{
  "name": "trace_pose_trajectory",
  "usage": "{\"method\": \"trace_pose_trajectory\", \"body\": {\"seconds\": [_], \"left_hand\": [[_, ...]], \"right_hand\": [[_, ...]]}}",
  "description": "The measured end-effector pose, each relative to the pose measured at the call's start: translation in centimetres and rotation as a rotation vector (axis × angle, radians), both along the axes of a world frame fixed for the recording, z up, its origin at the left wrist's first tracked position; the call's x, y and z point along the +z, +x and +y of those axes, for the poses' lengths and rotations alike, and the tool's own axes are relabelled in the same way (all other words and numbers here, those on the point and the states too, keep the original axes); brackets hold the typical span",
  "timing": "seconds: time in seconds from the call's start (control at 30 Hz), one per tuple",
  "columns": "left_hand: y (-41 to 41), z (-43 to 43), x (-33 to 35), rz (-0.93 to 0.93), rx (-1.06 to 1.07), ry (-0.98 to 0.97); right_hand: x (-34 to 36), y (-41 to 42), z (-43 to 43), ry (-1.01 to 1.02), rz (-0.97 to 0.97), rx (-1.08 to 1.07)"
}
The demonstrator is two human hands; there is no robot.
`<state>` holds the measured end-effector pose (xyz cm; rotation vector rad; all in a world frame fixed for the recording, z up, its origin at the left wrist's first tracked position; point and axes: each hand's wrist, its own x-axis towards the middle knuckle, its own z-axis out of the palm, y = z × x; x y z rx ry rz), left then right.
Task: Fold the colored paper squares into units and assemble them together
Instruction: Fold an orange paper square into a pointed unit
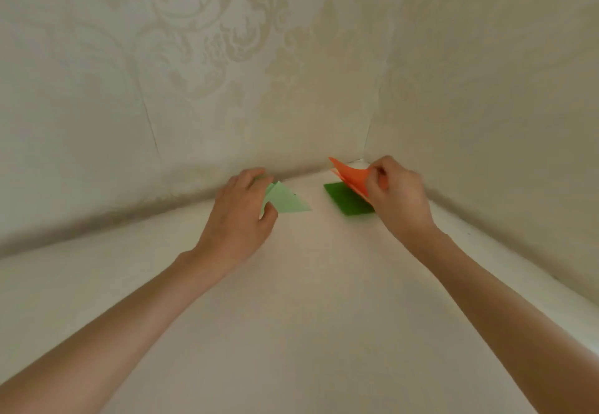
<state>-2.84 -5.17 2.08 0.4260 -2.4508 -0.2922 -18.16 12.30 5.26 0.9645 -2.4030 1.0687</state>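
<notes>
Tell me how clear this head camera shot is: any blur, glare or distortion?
Head view: light is soft and even, no glare; the wide angle bows the table and wall; the dark green paper is smeared at its near edge; the orange paper in the right hand and the light green paper in the left hand look slightly soft; a dim shadow lines the wall's foot.

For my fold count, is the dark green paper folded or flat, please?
Flat: the dark green paper lies spread on the table, with no raised flaps visible.
</notes>
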Motion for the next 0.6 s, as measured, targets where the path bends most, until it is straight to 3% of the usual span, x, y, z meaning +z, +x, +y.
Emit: {"method": "trace_pose_trajectory", "body": {"seconds": [0.1,0.2,0.27,0.33,0.47,0.6], "left_hand": [[1.0,2.5,1.9,0.170,-0.125,0.151],[1.1,5.3,3.2,0.195,-0.274,0.443],[0.8,6.4,3.4,0.187,-0.318,0.505],[0.6,7.0,3.2,0.206,-0.378,0.435],[0.6,6.8,1.7,0.201,-0.437,0.064],[1.1,5.5,-0.7,0.008,-0.430,-0.111]], "right_hand": [[1.9,2.7,2.0,-0.172,-0.136,0.113],[1.8,4.5,4.0,-0.183,-0.215,0.344],[1.0,5.0,5.3,-0.198,-0.183,0.412],[0.3,5.1,6.5,-0.176,0.011,0.420],[-1.7,4.3,8.0,0.037,0.438,0.521],[-4.4,3.7,9.2,0.271,0.564,0.619]]}}
